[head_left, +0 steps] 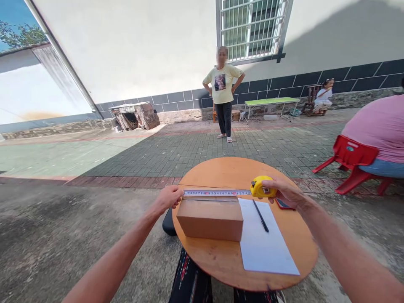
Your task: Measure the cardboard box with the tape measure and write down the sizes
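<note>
My right hand (280,190) grips a yellow tape measure (261,187) above the right part of a round wooden table (214,261). The white blade (217,192) is drawn out to the left, along the far top edge of a brown cardboard box (210,216). At the box's far left corner, my left hand (170,197) pinches the blade's end between closed fingers. A white sheet of paper (268,248) lies right of the box, and a black pen (260,216) rests on it. Partly under my right hand is a dark flat object with a red edge (284,204).
Across the paving a person (223,84) stands facing the table. At the right, another person in pink (378,126) sits on a red plastic chair (353,155). A small person (324,94) sits by the wall near a green folding table (271,101).
</note>
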A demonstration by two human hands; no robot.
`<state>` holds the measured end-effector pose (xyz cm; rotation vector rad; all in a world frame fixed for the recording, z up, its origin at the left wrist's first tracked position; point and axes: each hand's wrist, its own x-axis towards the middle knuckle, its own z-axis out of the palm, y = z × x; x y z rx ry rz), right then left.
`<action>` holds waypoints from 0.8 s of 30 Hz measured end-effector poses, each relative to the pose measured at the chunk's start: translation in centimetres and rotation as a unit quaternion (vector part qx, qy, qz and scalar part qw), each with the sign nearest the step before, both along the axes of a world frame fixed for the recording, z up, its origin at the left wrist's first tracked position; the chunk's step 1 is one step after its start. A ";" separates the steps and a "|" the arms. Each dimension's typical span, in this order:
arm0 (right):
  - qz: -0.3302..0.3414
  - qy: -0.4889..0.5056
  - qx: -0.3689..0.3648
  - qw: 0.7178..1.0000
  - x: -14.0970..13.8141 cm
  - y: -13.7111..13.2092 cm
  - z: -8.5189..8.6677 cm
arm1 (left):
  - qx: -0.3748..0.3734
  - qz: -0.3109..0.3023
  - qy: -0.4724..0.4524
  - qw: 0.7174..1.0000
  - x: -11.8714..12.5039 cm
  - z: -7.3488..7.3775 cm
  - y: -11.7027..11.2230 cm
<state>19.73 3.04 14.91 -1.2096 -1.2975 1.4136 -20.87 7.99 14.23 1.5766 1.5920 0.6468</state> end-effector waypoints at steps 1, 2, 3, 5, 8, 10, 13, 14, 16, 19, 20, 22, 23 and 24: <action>0.005 -0.003 0.000 1.000 0.0 0.0 -0.2 | 0.000 -0.001 0.002 1.000 0.1 0.0 0.0; 0.010 -0.007 0.000 1.000 0.0 0.0 -0.3 | 0.000 -0.002 0.005 1.000 0.2 0.0 0.0; 0.016 -0.009 0.002 1.000 0.0 0.0 -0.4 | -0.001 -0.004 0.007 1.000 0.2 -0.1 -0.1; 0.027 -0.013 0.002 1.000 0.1 0.0 -0.5 | -0.003 -0.008 0.013 1.000 0.3 0.0 -0.1; 0.036 -0.019 0.002 0.999 0.2 0.0 -0.6 | -0.013 -0.018 0.014 1.000 0.3 0.2 -0.3; 0.040 -0.024 0.005 0.999 0.2 0.0 -0.6 | -0.020 -0.028 0.007 0.999 0.3 0.4 -0.5; 0.036 -0.025 0.005 0.999 0.3 0.1 -0.8 | -0.028 -0.039 -0.006 0.999 0.2 0.6 -0.8; 0.034 -0.024 0.003 0.999 0.4 0.1 -0.9 | -0.029 -0.041 -0.010 0.999 0.2 0.7 -0.8; 0.024 -0.020 -0.005 1.000 0.4 0.1 -1.0 | -0.030 -0.044 -0.016 0.998 0.2 0.6 -0.9; 0.019 -0.021 -0.015 0.999 0.5 0.3 -1.2 | -0.026 -0.048 -0.023 0.998 0.0 0.3 -0.8; 0.019 -0.023 -0.018 0.999 0.5 0.4 -1.2 | -0.023 -0.049 -0.025 0.998 -0.1 0.2 -0.7; 0.012 -0.029 -0.022 0.999 0.3 0.5 -1.2 | -0.017 -0.049 -0.028 0.998 -0.2 -0.2 -0.5; -0.001 -0.031 -0.015 0.999 0.2 0.5 -1.2 | -0.012 -0.049 -0.029 0.998 -0.3 -0.4 -0.3; -0.015 -0.034 -0.002 0.999 0.1 0.4 -1.0 | -0.007 -0.047 -0.030 0.998 -0.3 -0.6 -0.2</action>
